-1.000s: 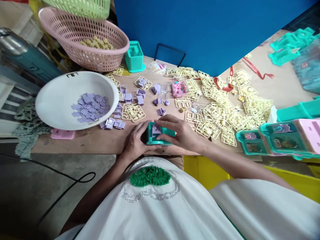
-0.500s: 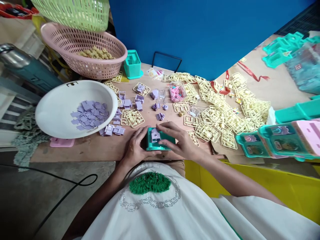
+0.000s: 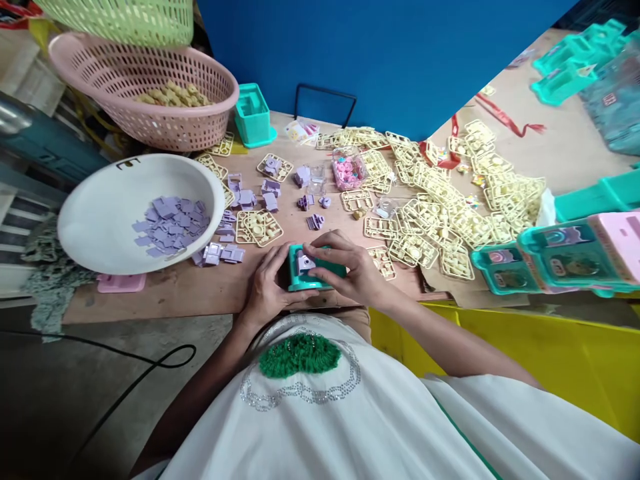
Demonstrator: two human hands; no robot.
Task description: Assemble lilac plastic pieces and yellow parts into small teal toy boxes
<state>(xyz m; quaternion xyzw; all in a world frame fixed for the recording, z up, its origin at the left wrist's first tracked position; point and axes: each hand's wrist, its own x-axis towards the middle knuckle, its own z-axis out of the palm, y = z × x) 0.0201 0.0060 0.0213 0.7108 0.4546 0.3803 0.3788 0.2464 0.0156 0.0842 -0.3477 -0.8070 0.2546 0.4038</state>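
Observation:
At the table's front edge lies a teal plastic box [image 3: 326, 271], with a small purple plastic part [image 3: 303, 262] set in its left side. My left hand [image 3: 269, 280] is wrapped round the box's left end, its thumb along the near side. Reaching in from the right, my right hand [image 3: 350, 267] has its fingertips and thumb on the purple part, pinching it at the box. Just behind the box are loose purple pieces [image 3: 315, 221] and cream part frames [image 3: 259, 228]. My fingers hide some of the box's far and right sides.
To the left stand a white bowl [image 3: 80, 227] of purple pieces and a pink basket [image 3: 200, 127]. Cream part frames [image 3: 430, 233] are heaped at the right, near teal and pink toy housings [image 3: 570, 257]. A blue panel [image 3: 375, 60] rises behind.
The purple part now sits tilted and a little further left in the box. My right fingers have closed in on it. The whole view has shifted slightly.

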